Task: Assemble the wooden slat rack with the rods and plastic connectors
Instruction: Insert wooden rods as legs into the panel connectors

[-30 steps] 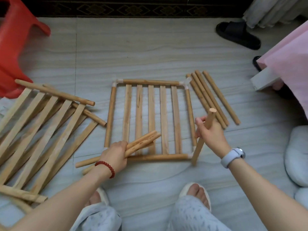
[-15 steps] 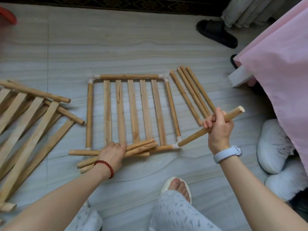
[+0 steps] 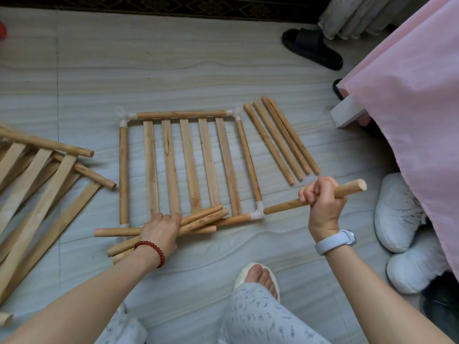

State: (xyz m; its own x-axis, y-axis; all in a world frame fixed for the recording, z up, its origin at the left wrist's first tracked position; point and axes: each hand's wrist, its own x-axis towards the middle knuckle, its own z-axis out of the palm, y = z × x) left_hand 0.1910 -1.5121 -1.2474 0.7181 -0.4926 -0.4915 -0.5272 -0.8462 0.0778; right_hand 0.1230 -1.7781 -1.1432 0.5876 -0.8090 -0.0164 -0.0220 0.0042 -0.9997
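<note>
right hand (image 3: 323,202) fist-clenched round a rod (image 3: 285,204), long axis running left-down to right-up, its low tip just beside the plastic connector (image 3: 258,212) at the slat frame's (image 3: 188,165) near-right corner, whether seated i can't tell. left hand (image 3: 162,228) grasps loose rods (image 3: 206,217) over the frame's near edge. grey tile floor (image 3: 173,70); spare rods (image 3: 280,140) beside the frame's right edge, pink cloth (image 3: 409,95) far right.

Slat panels (image 3: 37,184) cut off at left edge; rod ends under left hand (image 3: 161,230).
</note>
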